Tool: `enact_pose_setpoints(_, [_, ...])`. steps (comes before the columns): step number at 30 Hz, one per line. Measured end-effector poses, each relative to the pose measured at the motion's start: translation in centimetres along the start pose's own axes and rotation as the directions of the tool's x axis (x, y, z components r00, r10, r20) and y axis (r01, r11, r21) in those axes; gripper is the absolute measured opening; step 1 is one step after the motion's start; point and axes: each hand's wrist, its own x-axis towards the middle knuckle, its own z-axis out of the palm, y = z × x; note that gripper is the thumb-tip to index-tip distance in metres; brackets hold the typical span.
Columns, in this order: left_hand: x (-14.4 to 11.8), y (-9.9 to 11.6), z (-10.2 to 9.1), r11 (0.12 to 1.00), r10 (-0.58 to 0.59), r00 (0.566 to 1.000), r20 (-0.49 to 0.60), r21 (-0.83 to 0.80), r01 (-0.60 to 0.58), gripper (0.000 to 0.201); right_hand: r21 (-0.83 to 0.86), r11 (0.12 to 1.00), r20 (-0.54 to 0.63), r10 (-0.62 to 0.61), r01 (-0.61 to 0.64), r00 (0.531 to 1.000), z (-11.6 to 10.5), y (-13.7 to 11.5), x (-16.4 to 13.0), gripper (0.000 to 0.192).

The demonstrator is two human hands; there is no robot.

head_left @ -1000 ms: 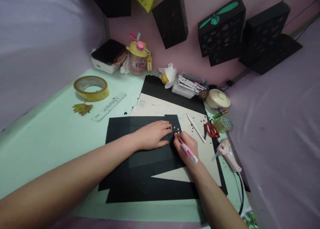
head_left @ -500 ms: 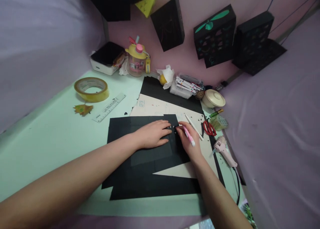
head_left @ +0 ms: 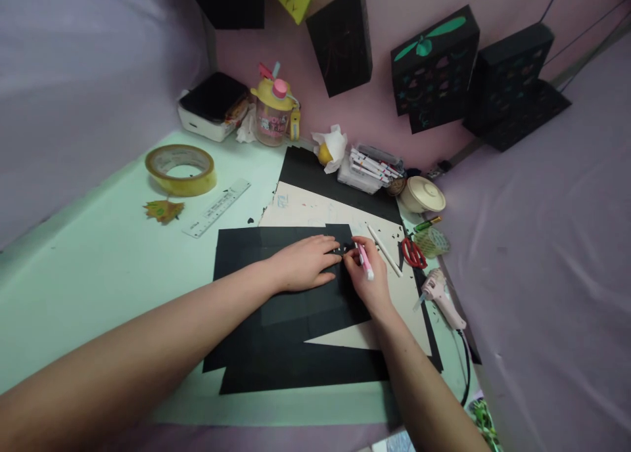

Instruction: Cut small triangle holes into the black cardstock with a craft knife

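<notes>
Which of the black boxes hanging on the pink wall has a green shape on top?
The middle black box, right of the plain one. It alone carries a green propeller-like shape along its upper edge; the others show none.

A pale green table (head_left: 98, 268) carries black paper sheets (head_left: 276, 334) over a cream board (head_left: 315, 212). At its left lie a roll of yellow tape (head_left: 180, 169), a clear ruler (head_left: 217, 207) and what looks like a dried leaf (head_left: 163, 210). Along the right edge lie red scissors (head_left: 413, 253) and a glue gun (head_left: 442, 299).
</notes>
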Motion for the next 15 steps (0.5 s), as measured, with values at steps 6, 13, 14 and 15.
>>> enact_pose_setpoints(6, [-0.1, -0.1, 0.1, 1.0, -0.008, 1.0, 0.002, -0.008, 0.008, 0.039, 0.077, 0.996, -0.153, 0.047, -0.036, 0.987, -0.5, -0.1, 0.2, 0.034])
enact_pose_setpoints(13, [-0.2, -0.2, -0.1, 0.999, -0.033, 0.998, 0.051, -0.038, 0.035, 0.04, 0.057, 0.998, -0.38, 0.035, -0.014, 0.924, -4.6, 2.3, 1.5, 0.029])
enact_pose_setpoints(14, [-0.2, -0.2, -0.2, 0.998, -0.031, 0.998, 0.057, -0.044, 0.033, 0.039, 0.074, 0.997, -0.373, 0.037, -0.01, 0.927, -4.9, 2.7, 1.6, 0.027])
enact_pose_setpoints(15, [-0.3, -0.2, -0.3, 0.998, -0.023, 0.998, 0.064, -0.051, 0.027, 0.038, 0.099, 0.995, -0.375, 0.033, 0.005, 0.926, -5.1, 3.0, 1.7, 0.025])
